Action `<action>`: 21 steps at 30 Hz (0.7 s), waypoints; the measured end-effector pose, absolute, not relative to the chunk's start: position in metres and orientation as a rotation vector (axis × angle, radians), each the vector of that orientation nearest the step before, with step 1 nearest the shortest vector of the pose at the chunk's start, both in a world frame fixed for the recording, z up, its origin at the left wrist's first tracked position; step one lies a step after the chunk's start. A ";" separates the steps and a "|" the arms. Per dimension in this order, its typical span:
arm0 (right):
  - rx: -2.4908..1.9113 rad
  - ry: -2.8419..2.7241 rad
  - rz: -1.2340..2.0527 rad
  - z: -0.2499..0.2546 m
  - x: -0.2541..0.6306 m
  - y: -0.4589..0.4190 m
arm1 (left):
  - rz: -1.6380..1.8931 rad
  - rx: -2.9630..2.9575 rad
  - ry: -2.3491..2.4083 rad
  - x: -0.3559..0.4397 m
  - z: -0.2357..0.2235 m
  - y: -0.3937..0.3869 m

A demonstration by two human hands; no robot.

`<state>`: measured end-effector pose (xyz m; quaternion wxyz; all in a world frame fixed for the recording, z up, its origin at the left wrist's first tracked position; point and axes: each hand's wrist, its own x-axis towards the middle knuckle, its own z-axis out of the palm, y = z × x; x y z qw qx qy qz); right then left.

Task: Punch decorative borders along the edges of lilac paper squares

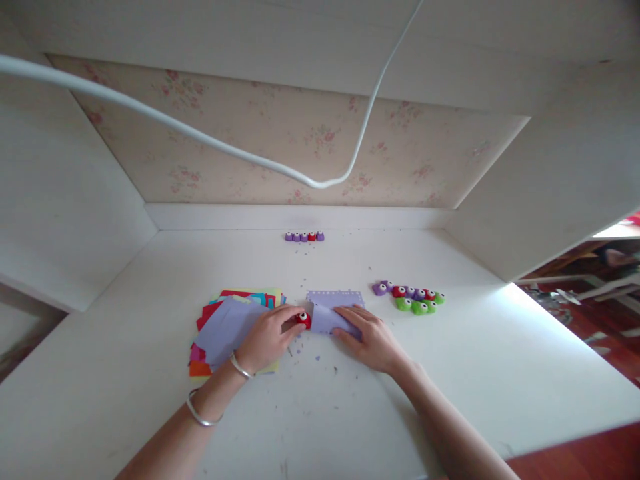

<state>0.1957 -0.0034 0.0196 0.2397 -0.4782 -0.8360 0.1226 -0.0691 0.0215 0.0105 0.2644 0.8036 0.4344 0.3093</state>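
Note:
My left hand point(270, 333) is closed on a small red craft punch point(303, 319) with a white dot on its top. The punch sits at the left edge of a sheet of purple paper point(323, 321), whose near part is folded or curled over. A row of small punched holes runs along the sheet's far edge. My right hand point(373, 335) holds the paper, thumb and fingers resting across its right part. Whether the paper is inside the punch's slot cannot be made out.
Left of the hands lies a stack of coloured paper point(233, 330). More small punches point(413, 293), purple, red and green, cluster on the right. Another row of punches point(305, 237) stands at the back. Paper bits dot the white desk point(320, 413). A white cable point(225, 147) hangs in front.

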 end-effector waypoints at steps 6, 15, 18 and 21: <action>-1.224 -2.300 0.342 0.007 0.199 0.001 | 0.838 2.125 1.176 -0.068 0.012 0.022; -1.215 -2.380 0.301 0.010 0.205 0.000 | 0.833 1.961 1.180 -0.068 0.009 0.025; -1.207 -2.383 0.300 0.009 0.206 0.001 | 0.826 1.959 1.165 -0.068 0.008 0.025; -1.218 -2.391 0.312 0.010 0.206 0.000 | 0.828 1.960 1.170 -0.067 0.008 0.026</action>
